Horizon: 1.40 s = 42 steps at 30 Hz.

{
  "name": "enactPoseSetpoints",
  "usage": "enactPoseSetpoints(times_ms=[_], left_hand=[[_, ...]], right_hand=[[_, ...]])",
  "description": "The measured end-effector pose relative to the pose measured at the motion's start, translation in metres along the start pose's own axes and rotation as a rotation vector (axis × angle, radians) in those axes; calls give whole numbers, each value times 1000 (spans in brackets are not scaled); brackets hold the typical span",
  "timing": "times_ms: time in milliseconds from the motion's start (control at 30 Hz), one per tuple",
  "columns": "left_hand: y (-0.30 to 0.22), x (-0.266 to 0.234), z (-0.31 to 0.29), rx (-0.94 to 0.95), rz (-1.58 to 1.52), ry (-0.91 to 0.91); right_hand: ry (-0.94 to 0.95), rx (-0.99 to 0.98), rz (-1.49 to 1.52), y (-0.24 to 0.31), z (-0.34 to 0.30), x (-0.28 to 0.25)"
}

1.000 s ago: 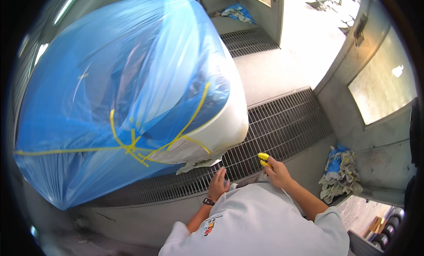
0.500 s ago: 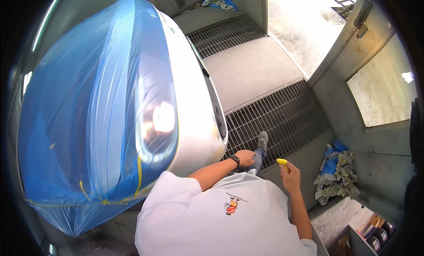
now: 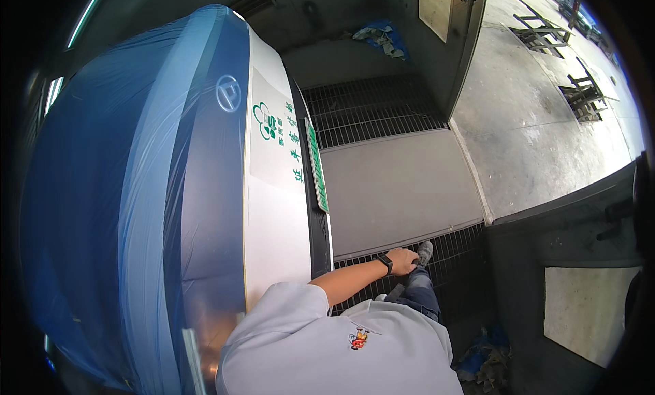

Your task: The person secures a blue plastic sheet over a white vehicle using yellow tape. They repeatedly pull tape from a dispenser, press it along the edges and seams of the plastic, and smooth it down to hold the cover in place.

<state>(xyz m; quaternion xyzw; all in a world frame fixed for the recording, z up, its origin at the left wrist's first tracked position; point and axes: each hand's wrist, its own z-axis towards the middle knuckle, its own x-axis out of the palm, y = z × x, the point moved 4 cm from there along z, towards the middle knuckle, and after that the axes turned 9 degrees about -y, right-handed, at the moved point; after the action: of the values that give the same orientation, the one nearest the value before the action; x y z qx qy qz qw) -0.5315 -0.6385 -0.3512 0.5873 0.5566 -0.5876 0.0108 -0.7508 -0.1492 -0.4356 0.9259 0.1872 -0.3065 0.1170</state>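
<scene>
My left hand (image 3: 406, 261), with a black watch on its wrist, hangs low in front of me over the floor grating. Its fingers are curled closed, and the far side of the hand hides whatever may be in them. My right hand is out of the picture. Close on my left stands a vehicle front end (image 3: 280, 238), white along its lower part, with a green licence plate (image 3: 317, 170) on a black strip. Blue plastic sheeting (image 3: 89, 170) covers its upper part; a round emblem (image 3: 228, 93) shows through. My left hand is apart from the vehicle.
Metal floor gratings (image 3: 375, 112) lie on either side of a flat grey panel (image 3: 402, 190). At the right an open doorway leads to a concrete floor (image 3: 525, 122) with dark metal stands (image 3: 583, 95). Crumpled sheeting (image 3: 382, 39) lies in the far corner, and another heap (image 3: 484, 361) beside me.
My view has swung along the vehicle's front toward its plate and the doorway. The right hand, which held a small yellow object, has left the picture. My left hand stays closed.
</scene>
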Motion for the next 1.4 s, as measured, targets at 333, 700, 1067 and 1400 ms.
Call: enactPoseSetpoints(times_ms=[333,700,1067,1400], left_hand=[[252,-142,58,-728,-40,-48],[450,-220,170,-981,-5,305],[605,-723,457,-664,-595,-819],[746,-808,464,-1229,-595,-792]], right_hand=[[-276,-421,139,532,348,-318],[-419,-802,164,1124,436,-479],[105,-617,-481,1274,520,-365],[315,-502,-184,1850,572,-388]])
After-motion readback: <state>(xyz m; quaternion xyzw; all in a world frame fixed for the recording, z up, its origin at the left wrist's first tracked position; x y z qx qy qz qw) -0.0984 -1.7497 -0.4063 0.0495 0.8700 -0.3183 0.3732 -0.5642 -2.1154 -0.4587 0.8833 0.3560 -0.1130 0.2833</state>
